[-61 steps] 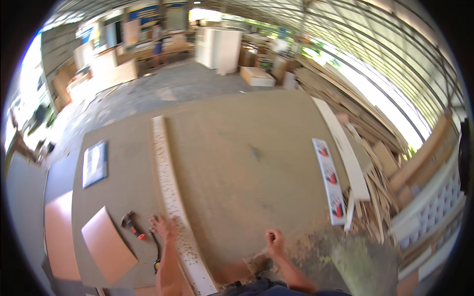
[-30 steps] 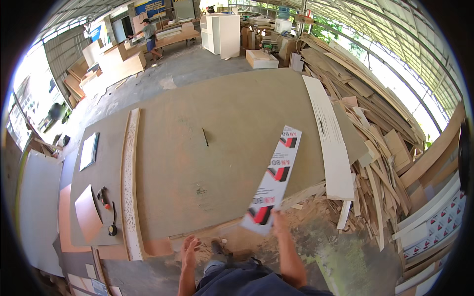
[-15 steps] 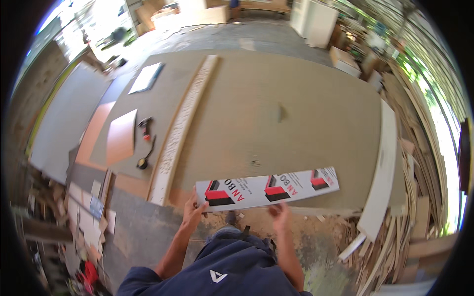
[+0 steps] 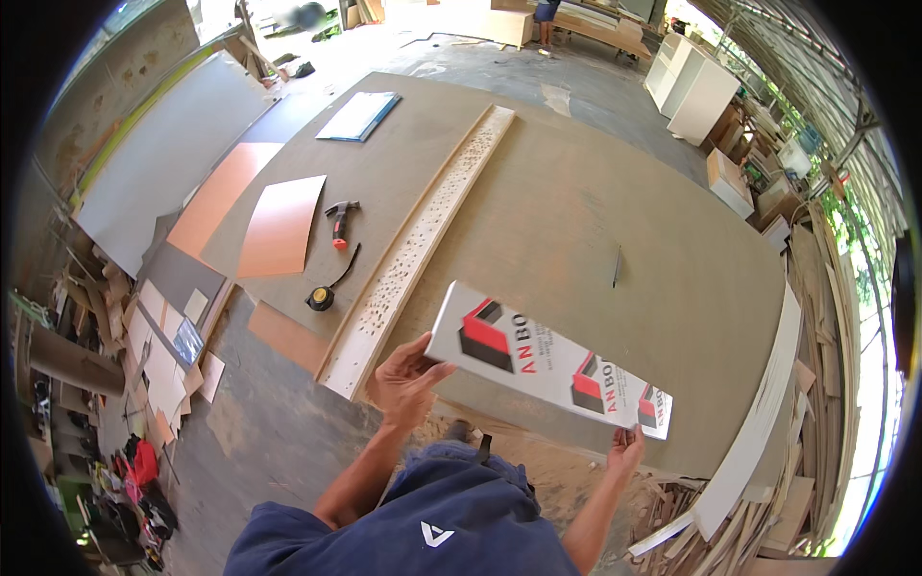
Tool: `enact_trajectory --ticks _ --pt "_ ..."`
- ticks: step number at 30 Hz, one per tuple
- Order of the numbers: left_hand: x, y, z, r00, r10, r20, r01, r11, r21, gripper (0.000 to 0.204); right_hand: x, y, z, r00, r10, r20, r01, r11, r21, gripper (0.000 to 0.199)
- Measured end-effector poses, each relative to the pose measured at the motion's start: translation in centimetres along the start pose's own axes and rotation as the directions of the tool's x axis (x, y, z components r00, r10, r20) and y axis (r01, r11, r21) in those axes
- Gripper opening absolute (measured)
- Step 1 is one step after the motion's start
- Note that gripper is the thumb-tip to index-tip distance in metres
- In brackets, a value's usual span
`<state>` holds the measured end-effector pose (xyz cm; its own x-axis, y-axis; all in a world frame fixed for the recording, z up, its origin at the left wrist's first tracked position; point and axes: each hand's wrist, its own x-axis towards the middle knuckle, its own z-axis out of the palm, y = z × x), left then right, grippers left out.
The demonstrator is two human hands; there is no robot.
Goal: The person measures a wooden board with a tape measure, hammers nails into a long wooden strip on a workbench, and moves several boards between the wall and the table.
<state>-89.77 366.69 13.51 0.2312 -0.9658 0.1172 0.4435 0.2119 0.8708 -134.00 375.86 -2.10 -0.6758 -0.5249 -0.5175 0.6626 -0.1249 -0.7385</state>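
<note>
A long, flat white board [image 4: 552, 370] with a red and black printed pattern is held up above the front of the big table [image 4: 567, 211]. Its left end is gripped by my left hand [image 4: 408, 379], fingers closed around the edge. My right hand [image 4: 626, 446] pinches the lower edge close to the right end. The board slants down toward the right. Left of it lies a long white plank [image 4: 423, 245] speckled with small holes. A thin dark pencil-like stick [image 4: 617, 267] rests on the table beyond the board's right end.
On the table's left are a hammer [image 4: 339, 223], a tape measure [image 4: 322, 298], a pinkish sheet [image 4: 283, 226] and a clipboard-like pad [image 4: 357, 117]. A long white strip [image 4: 754, 413] runs along the right edge, beside piled wood offcuts [image 4: 802, 480]. A person [image 4: 546, 21] stands far off.
My right hand has gone from below the board's middle to its right end and now grips it. The board has tilted, right end lower. The view has shifted.
</note>
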Motion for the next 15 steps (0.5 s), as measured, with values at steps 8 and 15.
enact_trajectory --ticks 8,15 --pt "4.9 1.3 8.1 0.971 0.237 -0.045 -0.238 0.971 -0.027 0.036 -0.5 -4.9 4.1 0.995 -0.094 -0.038 0.091 0.994 -0.064 0.031" --pt "8.4 -1.1 10.2 0.952 0.246 -0.18 -0.224 0.965 0.134 0.038 1.2 -7.9 6.5 0.973 -0.195 -0.122 0.149 0.939 -0.31 0.038"
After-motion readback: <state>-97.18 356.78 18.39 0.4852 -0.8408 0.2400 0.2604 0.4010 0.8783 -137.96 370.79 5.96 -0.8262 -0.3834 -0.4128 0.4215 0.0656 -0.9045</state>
